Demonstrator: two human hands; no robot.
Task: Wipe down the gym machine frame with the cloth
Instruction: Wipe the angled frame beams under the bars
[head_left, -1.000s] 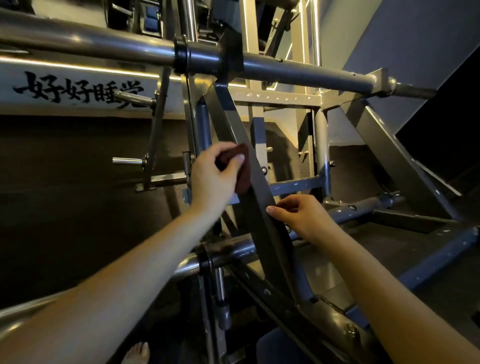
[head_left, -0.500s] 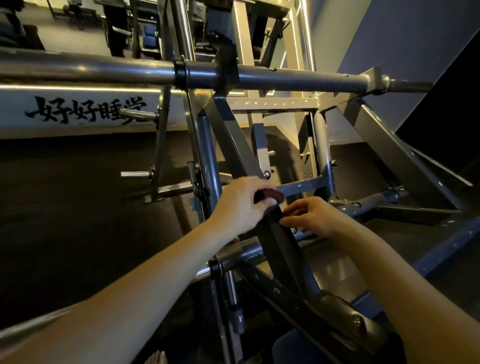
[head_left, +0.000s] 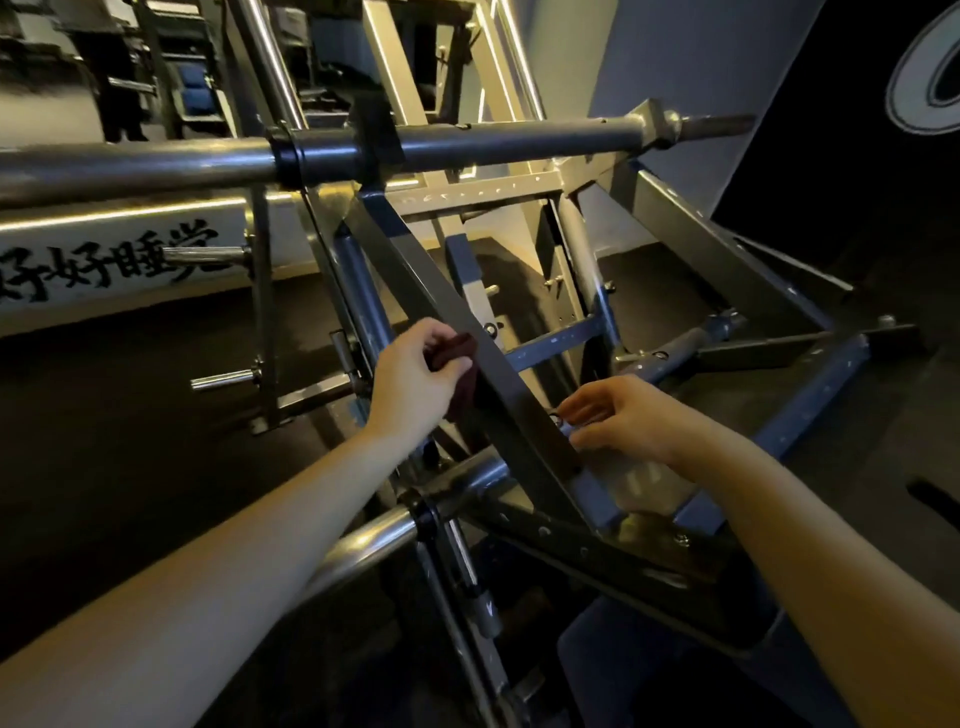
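While lowest in view, forearms (head_left: 234, 561): reached up and forward from the bottom corners, bare; converged on the middle of the gym machine frame (head_left: 727, 270).
Lower tube (head_left: 363, 540): chrome; ran up from the lower left to a black collar (head_left: 421, 512) below the hands.
Left hand (head_left: 415, 379): curled round the cloth (head_left: 457, 349); pinched it between fingers and thumb; pressed it to the left face of the diagonal brace (head_left: 501, 384).
Cloth: dark reddish, bunched; showed between the fingers and hung a little below the palm; touched the brace about halfway along.
Right hand (head_left: 623, 415): hovered just beside the brace's right edge, lower than the left hand; loosely bent, with thumb and forefinger apart; held nothing visible; too blurred to tell whether touching metal.
Diagonal brace: dark, flat-sided; sloped from upper left to lower right, between the two hands.
Top bar (head_left: 493, 143): thick, horizontal; crossed above the brace's upper end.
Peg (head_left: 223, 379): chrome, short; stuck out left of the left hand.
Banner (head_left: 104, 265): pale, with black brushed characters; stretched along the far left.
Wall (head_left: 675, 62): blue-grey; stood behind the frame at upper right.
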